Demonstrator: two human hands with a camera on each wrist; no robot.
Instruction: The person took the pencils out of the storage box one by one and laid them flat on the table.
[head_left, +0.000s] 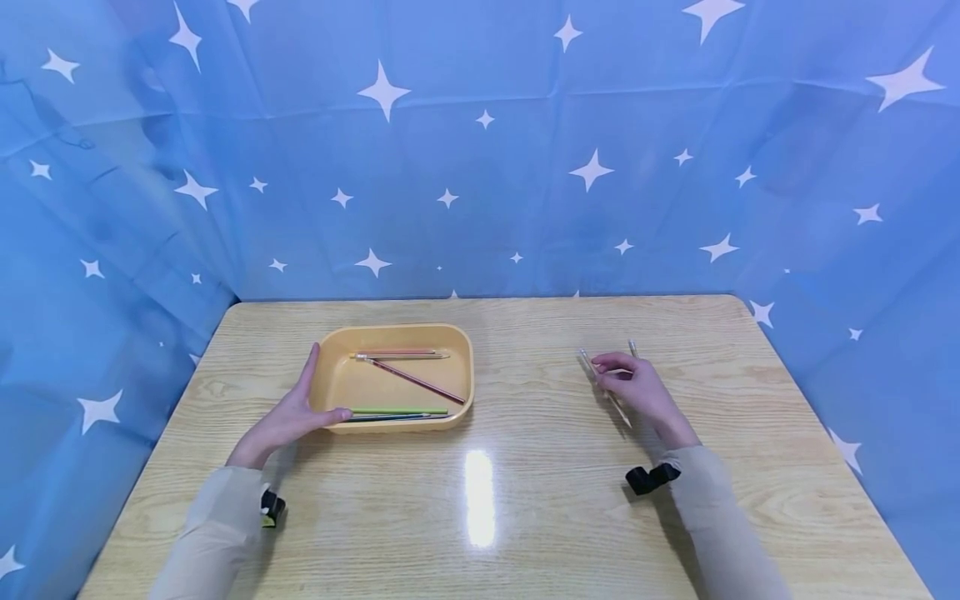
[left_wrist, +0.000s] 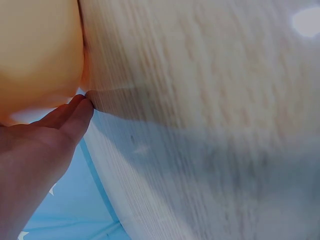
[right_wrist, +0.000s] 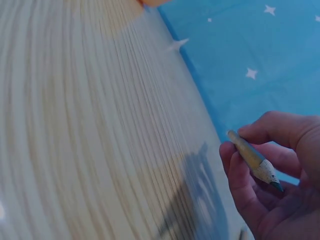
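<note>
My left hand (head_left: 288,417) holds a yellow plastic tray (head_left: 317,387) at its front left corner. Its thumb lies over the front rim and its fingers run along the left outer wall; in the left wrist view the fingertips are close to the tabletop. A pale pencil (head_left: 617,407) is pinched between thumb and fingers of my right hand (head_left: 641,390), its sharpened dark tip (right_wrist: 278,186) pointing back towards me. Beyond that hand a second pencil (head_left: 633,346) shows one end, the rest hidden behind the hand.
Inside the tray lie several pencils: a dark red one (head_left: 417,381) set aslant, an orange-red one (head_left: 405,351) near the back and a light green one (head_left: 405,410) along the front. A wooden table (head_left: 555,517) carries everything, with a starry blue curtain (head_left: 510,167) behind it.
</note>
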